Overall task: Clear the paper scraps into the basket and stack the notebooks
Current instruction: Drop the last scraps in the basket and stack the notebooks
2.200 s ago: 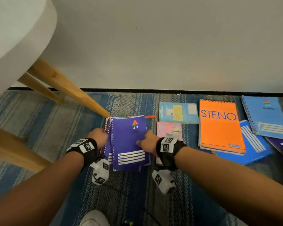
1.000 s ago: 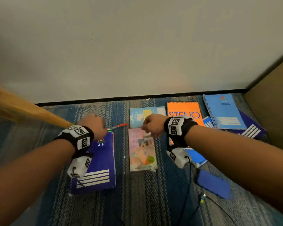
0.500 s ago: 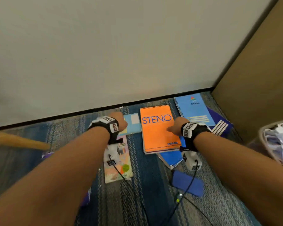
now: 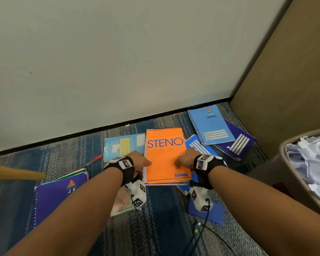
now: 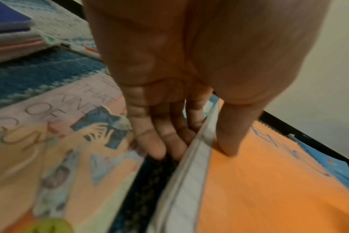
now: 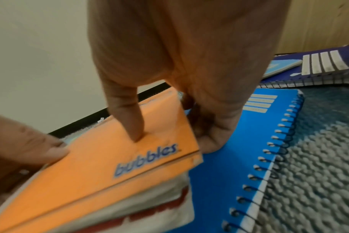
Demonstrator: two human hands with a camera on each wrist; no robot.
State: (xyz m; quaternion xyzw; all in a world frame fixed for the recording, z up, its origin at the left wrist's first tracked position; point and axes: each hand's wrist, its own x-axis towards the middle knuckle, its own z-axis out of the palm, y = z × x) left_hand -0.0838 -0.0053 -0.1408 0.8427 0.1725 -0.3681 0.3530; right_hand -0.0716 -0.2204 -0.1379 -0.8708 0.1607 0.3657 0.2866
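Observation:
An orange STENO notebook lies on the striped carpet near the wall, partly over a blue spiral notebook. My left hand grips its left edge, thumb on the cover and fingers tucked under. My right hand grips the right edge the same way, thumb on top, and that side of the orange notebook is raised off the blue spiral notebook. A purple JF notebook stack lies at the left. The basket at the right holds paper scraps.
A pink illustrated book and a light blue booklet lie left of the orange one. A light blue SPIRAL notebook overlaps a dark purple notebook by a wooden panel. Also here: a wooden leg, a red pen, cables.
Both hands left the purple stack, crossed over the pink book and came to the orange notebook, which they now grip at its two side edges. The view swung right and the basket appeared.

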